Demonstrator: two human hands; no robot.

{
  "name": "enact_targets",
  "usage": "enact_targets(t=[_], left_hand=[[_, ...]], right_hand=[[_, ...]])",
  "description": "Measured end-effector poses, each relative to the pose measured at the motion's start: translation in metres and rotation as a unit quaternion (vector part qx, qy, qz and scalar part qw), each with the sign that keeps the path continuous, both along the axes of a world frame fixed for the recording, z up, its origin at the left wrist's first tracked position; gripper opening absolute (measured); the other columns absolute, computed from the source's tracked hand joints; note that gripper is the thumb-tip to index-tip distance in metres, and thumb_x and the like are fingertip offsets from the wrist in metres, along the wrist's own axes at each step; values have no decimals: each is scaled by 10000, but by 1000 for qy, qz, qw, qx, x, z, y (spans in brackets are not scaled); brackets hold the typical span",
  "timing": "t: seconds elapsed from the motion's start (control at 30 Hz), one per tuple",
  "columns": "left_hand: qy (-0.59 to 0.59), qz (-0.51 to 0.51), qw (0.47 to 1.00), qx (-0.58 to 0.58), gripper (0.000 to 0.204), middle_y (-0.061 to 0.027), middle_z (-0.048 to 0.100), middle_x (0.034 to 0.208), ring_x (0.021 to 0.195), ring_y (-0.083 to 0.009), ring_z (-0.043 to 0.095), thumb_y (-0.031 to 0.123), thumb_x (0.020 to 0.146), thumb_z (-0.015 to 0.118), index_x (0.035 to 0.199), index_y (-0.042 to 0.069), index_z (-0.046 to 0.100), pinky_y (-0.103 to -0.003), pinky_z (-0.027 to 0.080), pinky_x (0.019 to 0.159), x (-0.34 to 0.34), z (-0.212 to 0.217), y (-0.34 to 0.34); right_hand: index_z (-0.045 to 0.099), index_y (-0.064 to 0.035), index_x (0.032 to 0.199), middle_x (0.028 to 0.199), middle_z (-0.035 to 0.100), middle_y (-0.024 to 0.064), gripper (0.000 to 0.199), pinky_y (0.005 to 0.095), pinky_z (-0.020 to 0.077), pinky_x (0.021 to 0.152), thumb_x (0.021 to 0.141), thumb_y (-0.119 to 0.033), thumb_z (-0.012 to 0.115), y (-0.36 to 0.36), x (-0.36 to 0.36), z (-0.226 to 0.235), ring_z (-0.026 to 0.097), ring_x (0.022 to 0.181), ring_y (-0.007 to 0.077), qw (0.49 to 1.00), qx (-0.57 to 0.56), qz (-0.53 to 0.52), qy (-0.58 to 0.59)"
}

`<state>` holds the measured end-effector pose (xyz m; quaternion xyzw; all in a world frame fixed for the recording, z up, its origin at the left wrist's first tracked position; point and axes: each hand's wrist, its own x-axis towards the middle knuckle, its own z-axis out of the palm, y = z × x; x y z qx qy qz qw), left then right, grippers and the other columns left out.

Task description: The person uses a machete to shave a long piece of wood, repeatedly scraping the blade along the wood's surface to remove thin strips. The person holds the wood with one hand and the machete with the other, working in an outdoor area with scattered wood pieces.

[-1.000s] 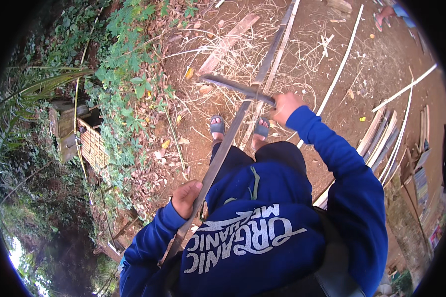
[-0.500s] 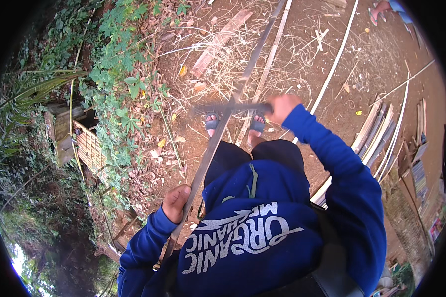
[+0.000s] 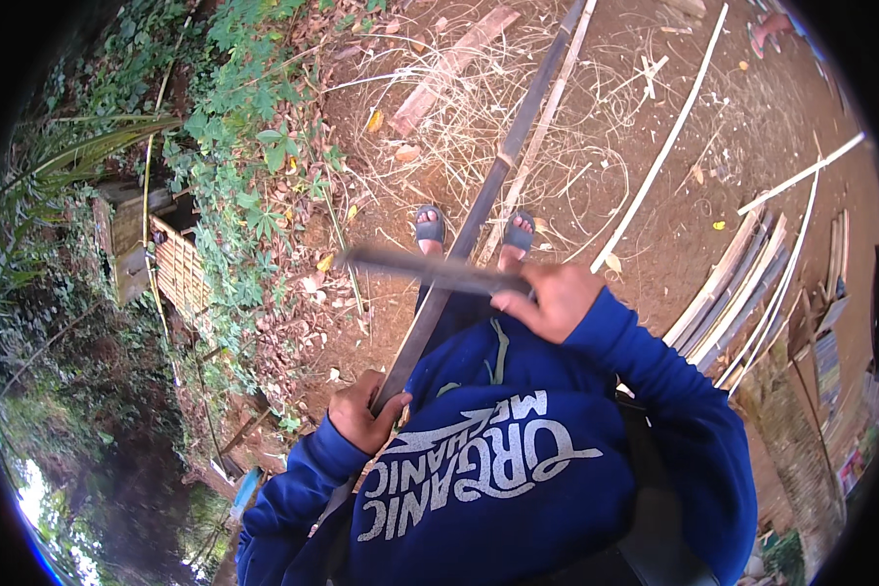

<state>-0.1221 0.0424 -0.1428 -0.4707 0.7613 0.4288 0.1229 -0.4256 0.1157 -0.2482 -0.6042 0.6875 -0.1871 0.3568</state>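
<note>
My left hand (image 3: 364,410) is wrapped round the lower part of a long dark bamboo strip (image 3: 479,210), close to my left hip. The strip runs up and away past my feet, slanting to the right, with a pale node partway along. In my right hand (image 3: 560,298) is a machete (image 3: 410,269), its dark blade pointing left and smeared by motion. The blade lies across the strip just in front of my lap. Whether its edge touches the strip I cannot tell. My fingers hide most of the machete's handle.
Thin shavings (image 3: 479,117) and a flat wooden board (image 3: 454,70) lie on the dirt ahead. A long pale strip (image 3: 669,146) crosses the ground at right, near stacked slats (image 3: 728,283). Leafy plants (image 3: 259,146) line the left. Another person's foot (image 3: 767,34) shows far right.
My right hand and the machete have come down along the bamboo strip toward my body. My left hand has shifted slightly right and down, still holding the strip.
</note>
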Motion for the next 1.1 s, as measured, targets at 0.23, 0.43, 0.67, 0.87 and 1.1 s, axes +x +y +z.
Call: enact_targets(t=[0.23, 0.43, 0.67, 0.87, 1.1], left_hand=[[-2, -87, 993, -84, 257, -172, 603, 626, 548, -348, 638, 231, 844, 721, 858, 50, 540, -425, 482, 474, 28, 3, 37], [2, -82, 994, -78, 258, -170, 607, 643, 542, -351, 633, 244, 875, 685, 832, 60, 509, -434, 472, 459, 34, -10, 39], [-10, -98, 989, -113, 217, -172, 594, 626, 513, -355, 612, 189, 861, 685, 820, 56, 519, -429, 466, 447, 38, -20, 47], [3, -120, 984, -130, 186, -150, 588, 608, 490, -326, 605, 175, 866, 675, 811, 63, 537, -415, 470, 438, 38, -21, 51], [-4, -115, 987, -112, 190, -152, 585, 605, 497, -335, 608, 182, 864, 679, 819, 65, 536, -417, 475, 443, 40, -15, 50]], right_hand=[[666, 3, 762, 634, 624, 211, 705, 485, 538, 626, 914, -638, 415, -2, 2, -8, 656, 696, 390, 997, 59, 1, 43], [705, -21, 887, 592, 594, 235, 662, 490, 528, 633, 927, -616, 416, -15, -17, -28, 635, 619, 414, 991, 120, 29, 50], [685, 17, 751, 579, 574, 258, 680, 492, 511, 605, 917, -603, 461, -8, -43, -68, 617, 605, 432, 990, 113, -53, 64], [667, 31, 780, 574, 567, 253, 650, 493, 504, 599, 928, -569, 467, 2, -31, -53, 607, 582, 428, 994, 106, 11, 14], [657, 16, 790, 608, 575, 267, 610, 488, 507, 602, 943, -540, 457, 20, -28, -64, 609, 619, 442, 998, 51, -12, 21]])
